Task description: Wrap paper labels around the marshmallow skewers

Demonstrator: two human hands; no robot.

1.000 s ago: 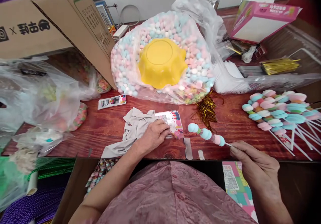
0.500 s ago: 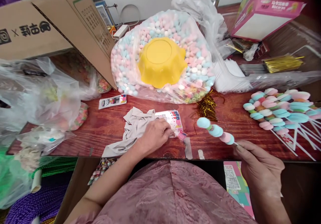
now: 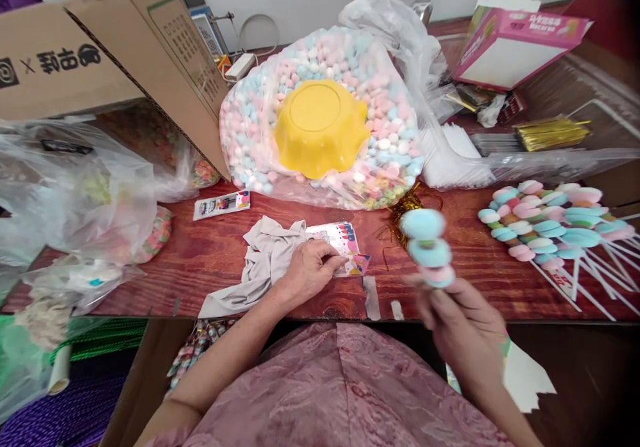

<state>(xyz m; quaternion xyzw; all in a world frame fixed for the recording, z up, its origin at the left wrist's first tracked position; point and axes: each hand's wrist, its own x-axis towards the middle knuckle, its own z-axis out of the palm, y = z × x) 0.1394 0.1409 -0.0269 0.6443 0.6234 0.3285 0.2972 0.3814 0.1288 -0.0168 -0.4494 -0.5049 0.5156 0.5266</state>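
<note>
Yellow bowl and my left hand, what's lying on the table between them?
In the head view, a printed card lies between the yellow bowl and the left hand, beside a grey cloth; otherwise bare red table.

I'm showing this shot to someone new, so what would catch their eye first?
Probably the yellow bowl, upside down on the big clear bag of pastel candies at the table's middle. Next, the candy skewer held upright in the right hand, and the pile of finished skewers at far right.

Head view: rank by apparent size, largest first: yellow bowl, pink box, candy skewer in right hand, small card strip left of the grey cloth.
1. yellow bowl
2. pink box, close to the bowl and farther off, so unsure
3. candy skewer, blurred, nearer the camera
4. card strip
</note>
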